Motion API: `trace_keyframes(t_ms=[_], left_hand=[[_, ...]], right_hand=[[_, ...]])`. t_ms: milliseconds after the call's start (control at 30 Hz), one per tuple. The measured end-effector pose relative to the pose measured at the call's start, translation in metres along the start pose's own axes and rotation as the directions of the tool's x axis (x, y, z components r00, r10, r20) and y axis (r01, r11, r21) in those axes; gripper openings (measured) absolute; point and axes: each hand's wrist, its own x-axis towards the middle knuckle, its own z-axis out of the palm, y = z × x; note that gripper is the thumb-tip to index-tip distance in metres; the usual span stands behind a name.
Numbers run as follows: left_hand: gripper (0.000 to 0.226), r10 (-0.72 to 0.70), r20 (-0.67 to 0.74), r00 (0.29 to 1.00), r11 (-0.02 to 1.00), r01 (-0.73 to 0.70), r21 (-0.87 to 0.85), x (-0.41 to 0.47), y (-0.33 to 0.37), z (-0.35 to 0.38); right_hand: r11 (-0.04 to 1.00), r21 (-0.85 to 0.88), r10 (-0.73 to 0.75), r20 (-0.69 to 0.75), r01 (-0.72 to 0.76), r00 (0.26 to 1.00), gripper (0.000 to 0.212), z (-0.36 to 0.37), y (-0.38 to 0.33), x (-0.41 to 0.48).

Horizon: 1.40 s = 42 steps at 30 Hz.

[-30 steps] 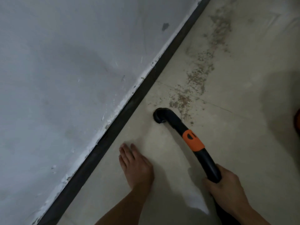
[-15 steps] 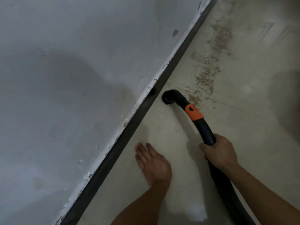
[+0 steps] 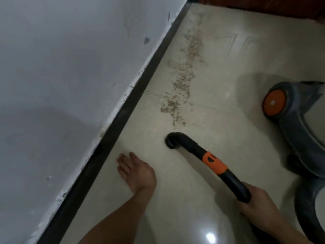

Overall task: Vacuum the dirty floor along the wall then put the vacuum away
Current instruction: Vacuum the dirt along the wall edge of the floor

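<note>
Two hands showed. The left hand (image 3: pixel 136 170) lay flat on the floor (image 3: pixel 228 55), its fingers (image 3: pixel 124 166) straight and close together, holding nothing. It rested just beside the dark skirting strip (image 3: pixel 123 113) that ran along the foot of the wall (image 3: pixel 70 67). The right hand (image 3: pixel 256 199) gripped the black tube (image 3: pixel 233 184) low down with its fingers curled round it, below one orange collar (image 3: pixel 213 162).

The tube's bent nozzle (image 3: pixel 173 140) pointed mouth-down at the floor; whether it touched could not be told. It stood apart from the left hand and clear of the skirting strip, with bare tile between them.

One trail of brown dirt (image 3: pixel 184 81) began just beyond the nozzle and ran up the floor, roughly parallel to the wall and a little off the strip, thinning toward the far end. One tile joint (image 3: pixel 211 107) crossed the trail close to its near end.

On the right, one grey vacuum body (image 3: pixel 299 124) stood on the floor, with one orange wheel (image 3: pixel 274 103) turned toward the trail. Open floor lay between the wheel and the dirt, wider than the gap between dirt and strip.

One dark red edge (image 3: pixel 263 4) closed the floor at the far side; what it belonged to could not be told.
</note>
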Motion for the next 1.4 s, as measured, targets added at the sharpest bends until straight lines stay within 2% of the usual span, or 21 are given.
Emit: trace_keyframes(t_ms=[100, 233, 333, 433, 567, 633, 800, 867, 1067, 1233, 1400], left_hand=[[0.054, 0.013, 0.062, 0.998, 0.999, -0.016, 0.048, 0.003, -0.001, -0.001], [0.053, 0.204, 0.095, 0.974, 0.977, -0.208, 0.042, 0.026, 0.012, -0.002], [0.052, 0.194, 0.063, 0.979, 0.981, -0.193, -0.009, 0.049, 0.027, -0.002], [0.049, 0.202, 0.022, 0.979, 0.979, -0.202, 0.003, 0.054, 0.025, 0.002], [0.051, 0.221, 0.010, 0.975, 0.974, -0.221, 0.055, 0.052, 0.021, 0.011], [0.052, 0.207, 0.029, 0.978, 0.976, -0.209, 0.062, 0.052, 0.022, 0.010], [0.053, 0.217, 0.018, 0.976, 0.969, -0.217, 0.116, 0.051, 0.022, 0.009], [0.052, 0.225, 0.018, 0.974, 0.968, -0.225, 0.107, 0.050, 0.021, 0.010], [0.053, 0.218, 0.032, 0.975, 0.964, -0.220, 0.146, 0.051, 0.023, 0.010], [0.055, 0.221, 0.046, 0.974, 0.956, -0.226, 0.187, 0.051, 0.022, 0.010], [0.052, 0.223, 0.020, 0.975, 0.961, -0.223, 0.162, 0.051, 0.022, 0.011]], right_hand=[[0.992, 0.049, 0.120, -0.106, -0.116, 0.987, 0.024, -0.019, 0.028, 0.000], [0.972, 0.177, 0.194, -0.225, -0.156, 0.955, 0.015, -0.014, 0.014, 0.030], [0.977, 0.197, 0.109, -0.160, -0.076, 0.981, 0.014, 0.009, -0.014, 0.038], [0.993, 0.114, 0.033, -0.099, -0.022, 0.995, 0.016, 0.019, -0.019, 0.035], [0.985, 0.119, 0.146, -0.205, -0.123, 0.968, 0.016, 0.009, -0.013, 0.040], [0.988, 0.112, 0.128, -0.215, -0.106, 0.968, 0.017, 0.011, -0.024, 0.043], [0.996, 0.080, -0.031, -0.068, 0.037, 0.997, 0.019, 0.030, -0.057, 0.045], [0.997, 0.079, -0.008, -0.073, 0.014, 0.997, 0.020, 0.029, -0.045, 0.045], [0.978, 0.167, 0.166, -0.244, -0.127, 0.955, 0.017, -0.008, -0.018, 0.077], [0.962, 0.266, 0.111, -0.176, -0.062, 0.978, 0.014, -0.003, -0.049, 0.107], [0.988, 0.156, 0.014, -0.099, 0.002, 0.995, 0.017, 0.016, -0.039, 0.083]])
